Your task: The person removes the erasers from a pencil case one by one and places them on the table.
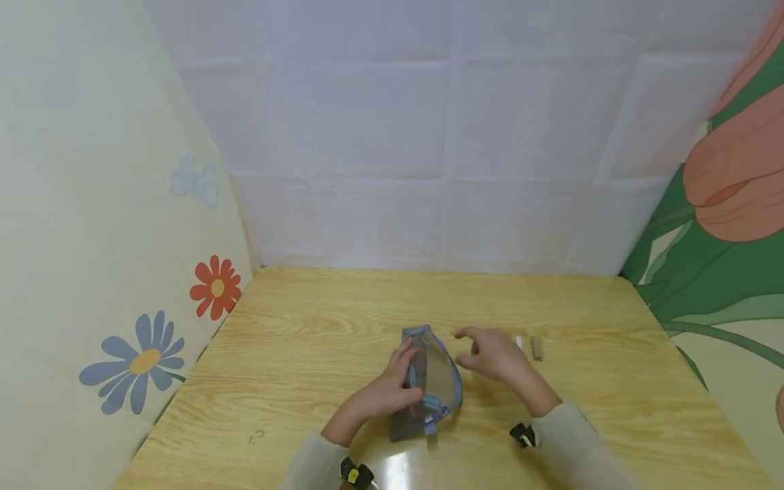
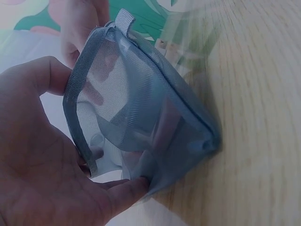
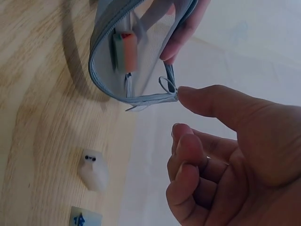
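A grey-blue mesh zipper pouch (image 1: 437,371) stands on the wooden table with its mouth spread toward the right. My left hand (image 1: 386,388) holds its side, and in the left wrist view the thumb and fingers (image 2: 131,193) of that hand lie along the mesh and its edge band. Inside the pouch, the right wrist view shows a small orange and green block (image 3: 126,52). To the right of the mouth is my right hand (image 1: 493,354), fingers loosely bent with nothing between them. Its thumb (image 3: 202,99) overlaps the zipper's end in the right wrist view.
Beyond the right hand lie a small white figure (image 3: 93,169) with dark eyes and a small piece with a blue mark (image 3: 84,217). The head view shows a tan piece (image 1: 537,348) there. A white backdrop (image 1: 392,170) closes off the table's far edge.
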`<state>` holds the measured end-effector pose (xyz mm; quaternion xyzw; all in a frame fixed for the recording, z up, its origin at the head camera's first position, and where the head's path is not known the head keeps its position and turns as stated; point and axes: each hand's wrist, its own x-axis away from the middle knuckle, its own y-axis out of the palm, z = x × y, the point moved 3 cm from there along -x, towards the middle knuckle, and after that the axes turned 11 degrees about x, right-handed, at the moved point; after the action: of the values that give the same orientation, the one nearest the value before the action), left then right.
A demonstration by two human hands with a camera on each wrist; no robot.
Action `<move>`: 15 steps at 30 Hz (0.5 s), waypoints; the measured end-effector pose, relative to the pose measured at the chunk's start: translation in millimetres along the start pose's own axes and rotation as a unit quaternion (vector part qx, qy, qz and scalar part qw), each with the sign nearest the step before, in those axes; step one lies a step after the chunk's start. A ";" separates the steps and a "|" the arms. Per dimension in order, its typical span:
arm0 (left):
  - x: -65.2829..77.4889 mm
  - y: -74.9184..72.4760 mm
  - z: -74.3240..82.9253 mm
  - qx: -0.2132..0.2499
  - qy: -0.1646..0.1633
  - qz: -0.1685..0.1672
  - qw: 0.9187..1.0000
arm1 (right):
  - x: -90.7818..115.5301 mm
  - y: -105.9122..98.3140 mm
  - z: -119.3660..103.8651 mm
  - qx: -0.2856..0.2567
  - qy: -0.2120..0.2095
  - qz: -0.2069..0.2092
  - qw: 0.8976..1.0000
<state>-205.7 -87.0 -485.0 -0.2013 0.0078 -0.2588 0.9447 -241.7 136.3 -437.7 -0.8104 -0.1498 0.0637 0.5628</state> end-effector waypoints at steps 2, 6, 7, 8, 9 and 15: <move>-0.1 0.2 0.0 -0.001 0.001 0.000 1.000 | 0.9 0.4 -2.4 -0.004 -0.004 0.002 1.000; -0.6 0.2 -0.5 0.003 0.002 0.002 1.000 | 2.3 2.7 -6.7 -0.002 -0.008 0.002 1.000; -0.9 0.1 -0.5 0.004 0.003 0.004 1.000 | 2.6 3.4 -8.1 -0.003 -0.009 0.000 1.000; -0.9 0.0 -0.1 0.007 0.004 0.005 1.000 | 3.1 4.2 -9.4 -0.002 -0.009 -0.001 1.000; -1.0 -0.2 0.1 0.010 0.005 0.008 1.000 | 3.2 5.2 -10.6 -0.001 -0.011 -0.002 1.000; -0.8 -1.4 2.0 0.026 0.014 0.035 0.999 | 4.6 11.4 -18.3 -0.003 -0.028 -0.006 1.000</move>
<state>-206.8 -87.0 -482.6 -0.1729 0.0214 -0.2285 0.9578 -230.5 117.7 -441.4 -0.8091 -0.1702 0.0822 0.5564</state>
